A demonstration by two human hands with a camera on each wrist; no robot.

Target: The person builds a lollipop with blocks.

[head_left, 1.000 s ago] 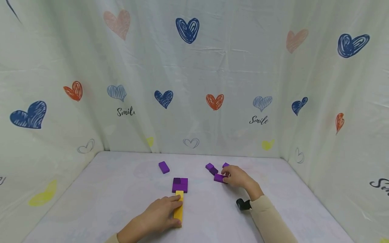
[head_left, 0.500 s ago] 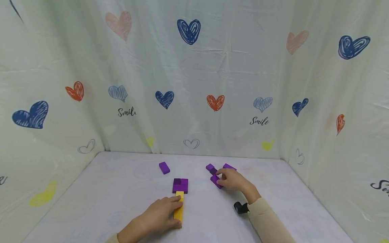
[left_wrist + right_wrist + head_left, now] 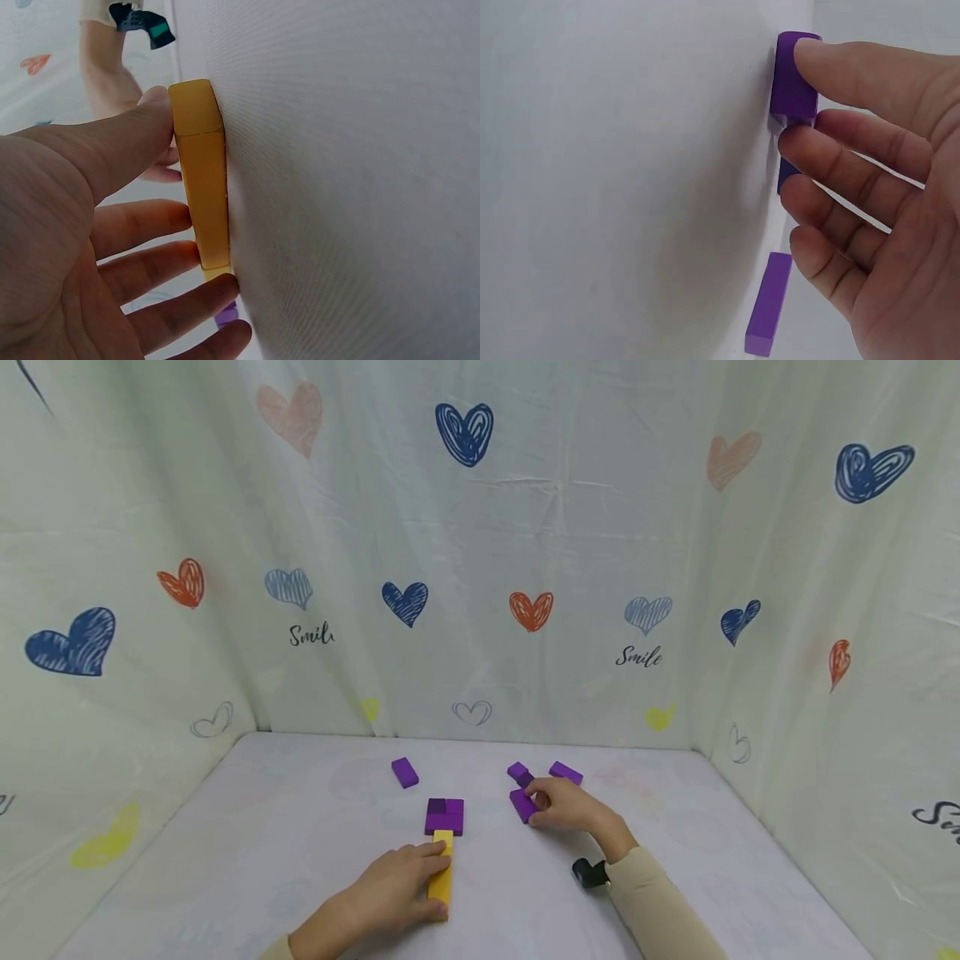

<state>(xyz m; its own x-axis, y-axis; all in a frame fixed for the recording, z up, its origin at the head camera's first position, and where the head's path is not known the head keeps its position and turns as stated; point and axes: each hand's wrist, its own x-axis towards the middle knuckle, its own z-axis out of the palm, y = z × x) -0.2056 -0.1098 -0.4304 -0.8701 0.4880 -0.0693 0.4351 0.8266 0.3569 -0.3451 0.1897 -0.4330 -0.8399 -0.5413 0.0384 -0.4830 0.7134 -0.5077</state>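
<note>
The purple block [image 3: 519, 807] sits right of centre on the surface [image 3: 510, 902], its right side in the pinch of your right hand [image 3: 566, 806], thumb on one face and index finger close behind; whether it is raised at all, you cannot tell. Just beyond it are a dark piece [image 3: 526, 779], partly behind your fingers, and a small piece [image 3: 517, 769] touching that; a long block [image 3: 566, 772] lies near, past your knuckles. The step in hand looks like taking hold of that one block, and moving it calls for a firm pinch and a path clear of the dark piece. To the left, your left hand [image 3: 397, 887] rests with loosely spread fingers on the yellow bar [image 3: 441, 887], gripping nothing; steady, light pressure would suit there. The bar's far end meets the purple cluster [image 3: 445, 821], and a lone block [image 3: 405, 772] lies beyond, to the left.
</note>
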